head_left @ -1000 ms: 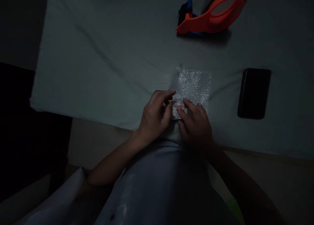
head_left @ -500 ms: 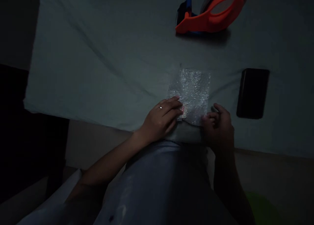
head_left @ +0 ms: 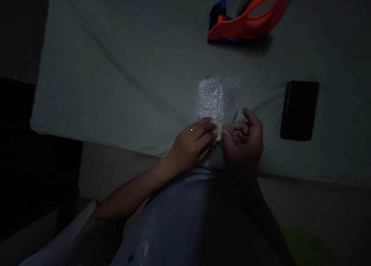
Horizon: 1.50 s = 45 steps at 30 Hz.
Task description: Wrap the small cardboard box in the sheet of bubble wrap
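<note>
A piece of clear bubble wrap [head_left: 209,96] lies folded on the cloth-covered table near its front edge. My left hand [head_left: 193,143], with a ring on one finger, rests on the lower left part of the wrap, its fingers lying flat. A small pale and reddish item [head_left: 219,132] shows at the left fingertips, by the lower edge of the wrap. From the right, my right hand [head_left: 245,138] holds the wrap's right flap near that item, with the index finger raised. The right fingertips are partly hidden in shadow.
An orange and blue tape dispenser [head_left: 249,24] stands at the back of the table [head_left: 130,45]. A black rectangular object [head_left: 300,110] lies to the right of my right hand. Something green [head_left: 307,244] is low at the right, below the table's edge.
My right hand has moved left, and the right part of the bubble wrap has lifted and folded leftward with it. My left hand has stayed almost in place.
</note>
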{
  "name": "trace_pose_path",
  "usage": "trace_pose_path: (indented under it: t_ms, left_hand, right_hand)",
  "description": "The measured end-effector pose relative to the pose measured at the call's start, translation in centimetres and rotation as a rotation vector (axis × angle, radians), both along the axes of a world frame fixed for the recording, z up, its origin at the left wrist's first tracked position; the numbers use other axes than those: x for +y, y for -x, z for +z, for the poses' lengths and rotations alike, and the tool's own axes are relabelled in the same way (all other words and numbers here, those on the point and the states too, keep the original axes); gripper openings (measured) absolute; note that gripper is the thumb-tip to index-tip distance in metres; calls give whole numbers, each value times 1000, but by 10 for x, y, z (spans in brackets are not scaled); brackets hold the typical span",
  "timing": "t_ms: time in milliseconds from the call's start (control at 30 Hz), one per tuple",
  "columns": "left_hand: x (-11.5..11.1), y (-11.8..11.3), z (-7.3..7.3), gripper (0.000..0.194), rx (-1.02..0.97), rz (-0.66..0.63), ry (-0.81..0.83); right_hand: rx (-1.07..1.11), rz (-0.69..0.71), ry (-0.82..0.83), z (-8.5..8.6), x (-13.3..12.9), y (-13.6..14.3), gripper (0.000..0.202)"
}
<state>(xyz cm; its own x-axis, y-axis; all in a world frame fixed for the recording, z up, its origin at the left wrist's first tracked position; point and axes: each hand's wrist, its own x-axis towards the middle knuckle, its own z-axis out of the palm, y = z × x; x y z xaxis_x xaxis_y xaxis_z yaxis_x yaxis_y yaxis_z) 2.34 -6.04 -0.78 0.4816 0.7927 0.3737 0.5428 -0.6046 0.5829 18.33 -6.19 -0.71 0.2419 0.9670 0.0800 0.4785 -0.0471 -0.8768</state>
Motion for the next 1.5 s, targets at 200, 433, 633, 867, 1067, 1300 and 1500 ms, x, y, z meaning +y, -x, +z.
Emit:
trace_pose_path:
  t_ms: [200, 433, 633, 867, 1067, 1300, 1500]
  left_hand:
    - [-1, -1, -4, 19, 7, 10, -56]
    - [-1, -1, -11, 30, -131, 85, -1]
    - [0, 5, -16, 32, -76, -10, -42]
    - [2, 2, -22, 29, -107, -48, -116]
    - [2, 1, -24, 31, -118, -21, -111]
    - [-2, 3, -32, 16, -115, 10, -114]
    - [-1, 0, -27, 9, -101, -3, -139]
  right_hand:
    - [-35, 49, 7, 12, -6, 11, 57]
    - [-215, 246, 38, 27, -15, 10, 57]
    - [-37, 237, 55, 19, -8, 11, 69]
    - [239, 272, 112, 8, 3, -2, 62]
    - [551, 251, 264, 11, 11, -9, 65]
    - [704, 221, 266, 13, 5, -7, 59]
    - [256, 166, -93, 14, -7, -10, 40]
